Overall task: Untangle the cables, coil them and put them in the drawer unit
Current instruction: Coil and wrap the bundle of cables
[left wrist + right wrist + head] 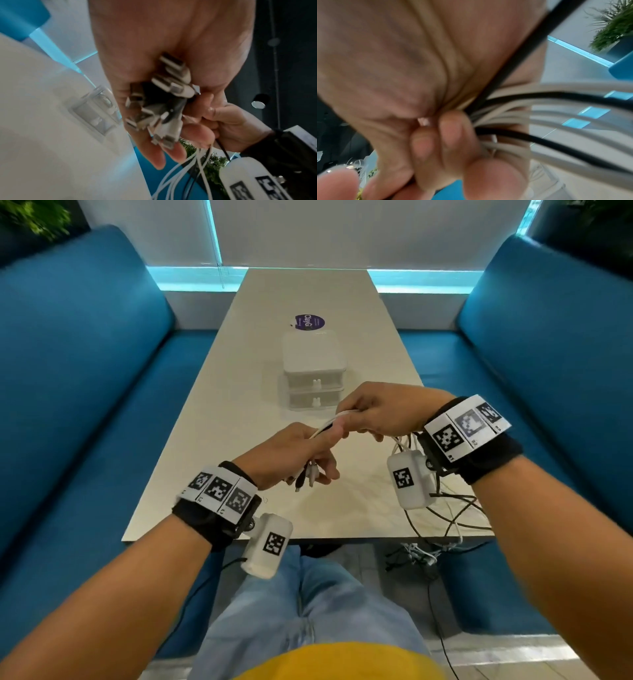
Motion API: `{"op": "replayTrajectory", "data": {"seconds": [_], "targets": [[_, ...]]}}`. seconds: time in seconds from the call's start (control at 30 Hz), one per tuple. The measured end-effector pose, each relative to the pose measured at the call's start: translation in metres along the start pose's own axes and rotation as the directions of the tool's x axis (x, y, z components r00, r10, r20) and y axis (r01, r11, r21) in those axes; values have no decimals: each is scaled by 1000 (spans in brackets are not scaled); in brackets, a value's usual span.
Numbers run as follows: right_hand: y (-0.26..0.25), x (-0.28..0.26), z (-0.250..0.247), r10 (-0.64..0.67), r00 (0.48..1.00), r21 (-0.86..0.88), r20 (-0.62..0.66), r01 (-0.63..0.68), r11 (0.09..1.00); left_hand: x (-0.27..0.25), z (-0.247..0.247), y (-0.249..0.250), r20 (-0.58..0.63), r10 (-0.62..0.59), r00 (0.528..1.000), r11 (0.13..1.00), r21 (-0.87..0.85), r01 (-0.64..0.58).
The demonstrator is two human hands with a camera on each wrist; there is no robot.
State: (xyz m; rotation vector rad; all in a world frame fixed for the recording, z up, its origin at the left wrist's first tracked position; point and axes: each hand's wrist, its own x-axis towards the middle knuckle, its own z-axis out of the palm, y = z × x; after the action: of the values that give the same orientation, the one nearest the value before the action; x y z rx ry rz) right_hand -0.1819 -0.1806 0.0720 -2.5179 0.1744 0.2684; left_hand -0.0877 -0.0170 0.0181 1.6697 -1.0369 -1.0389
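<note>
Café-style booth, blue padded benches [85, 344], long pale table [239, 378], potted plants [611, 25]

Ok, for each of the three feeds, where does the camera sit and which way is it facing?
Head: worn on the head, looking forward and down the table at the drawer unit; both forearms, left hand, right hand.
Left wrist: under the wrist, along the palm at the cable plugs.
Right wrist: along the palm at black and white cables.
Shared: head and left wrist views both show the drawer unit and plugs.
</note>
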Motion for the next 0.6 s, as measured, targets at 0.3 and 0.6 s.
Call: {"op": "replayTrajectory", "data": {"seconds": [0.3,0.6], "targets": [[19,38,51,54,969,101,-239,-31,994,-9,14,-28,-66,-225,972,754,-643,131],[-9,24,102,-132,862,112,-489,212,971,-5,27,-53,-151,-425,893,353,-936,9]]}}
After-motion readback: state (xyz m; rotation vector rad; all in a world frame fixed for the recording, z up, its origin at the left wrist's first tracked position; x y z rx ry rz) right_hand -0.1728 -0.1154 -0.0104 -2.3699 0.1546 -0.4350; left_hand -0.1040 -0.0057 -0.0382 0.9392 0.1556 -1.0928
